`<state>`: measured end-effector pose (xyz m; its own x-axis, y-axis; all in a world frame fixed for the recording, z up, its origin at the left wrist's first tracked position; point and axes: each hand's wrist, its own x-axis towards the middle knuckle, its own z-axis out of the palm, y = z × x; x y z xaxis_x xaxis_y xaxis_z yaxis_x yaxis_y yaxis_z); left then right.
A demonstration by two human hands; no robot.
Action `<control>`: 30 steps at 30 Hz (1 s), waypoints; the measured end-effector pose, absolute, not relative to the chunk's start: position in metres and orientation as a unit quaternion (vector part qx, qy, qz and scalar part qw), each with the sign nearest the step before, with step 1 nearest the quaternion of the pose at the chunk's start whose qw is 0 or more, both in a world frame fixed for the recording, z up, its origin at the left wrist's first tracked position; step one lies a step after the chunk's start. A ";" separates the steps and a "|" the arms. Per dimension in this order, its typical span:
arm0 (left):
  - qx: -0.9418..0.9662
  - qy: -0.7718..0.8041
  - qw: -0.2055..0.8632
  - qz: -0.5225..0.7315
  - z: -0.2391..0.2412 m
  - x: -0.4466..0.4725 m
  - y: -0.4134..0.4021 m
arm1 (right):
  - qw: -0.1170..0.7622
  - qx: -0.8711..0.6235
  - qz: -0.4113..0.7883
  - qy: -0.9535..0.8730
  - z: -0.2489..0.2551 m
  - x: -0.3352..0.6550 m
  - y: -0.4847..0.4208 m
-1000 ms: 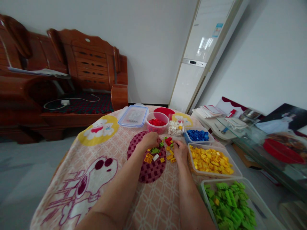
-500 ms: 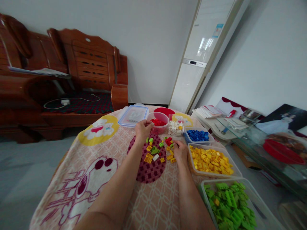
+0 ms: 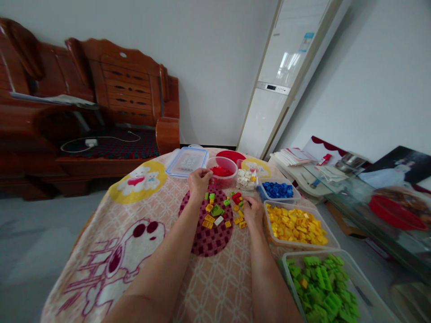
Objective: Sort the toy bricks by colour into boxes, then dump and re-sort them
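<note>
Cloth (image 3: 141, 251): is covering the table under everything.
Loose bricks (image 3: 218, 211): are lying scattered between the hands, nearer the right one.
Red tub (image 3: 221, 172): is standing just right of the left hand's fingertips.
Left hand (image 3: 198, 180): is hovering at the tub's rim, fingers curling; I cannot tell whether they are gripping anything.
Right hand (image 3: 253, 211): is resting at the pile's right edge; I cannot tell whether its fingers are apart or together.

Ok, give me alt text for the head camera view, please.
A person's left hand hovers at the rim of a round tub of red bricks, while the right hand rests beside loose mixed bricks on a cartoon-print tablecloth. A blue-brick tub, yellow-brick tub and green-brick tub line the right side.
</note>
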<state>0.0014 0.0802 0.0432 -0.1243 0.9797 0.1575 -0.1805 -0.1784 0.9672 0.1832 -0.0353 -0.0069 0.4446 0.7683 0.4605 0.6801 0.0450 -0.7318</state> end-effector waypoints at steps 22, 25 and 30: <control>0.616 0.401 0.363 0.573 0.043 -0.007 0.087 | 0.493 -0.691 0.036 -0.527 -0.009 0.184 -0.035; 0.609 0.398 0.387 0.567 0.049 -0.011 0.084 | 0.497 -0.688 0.040 -0.527 -0.009 0.184 -0.035; 0.691 0.392 0.389 0.467 0.068 -0.017 0.074 | 0.498 -0.683 0.044 -0.532 -0.010 0.184 -0.036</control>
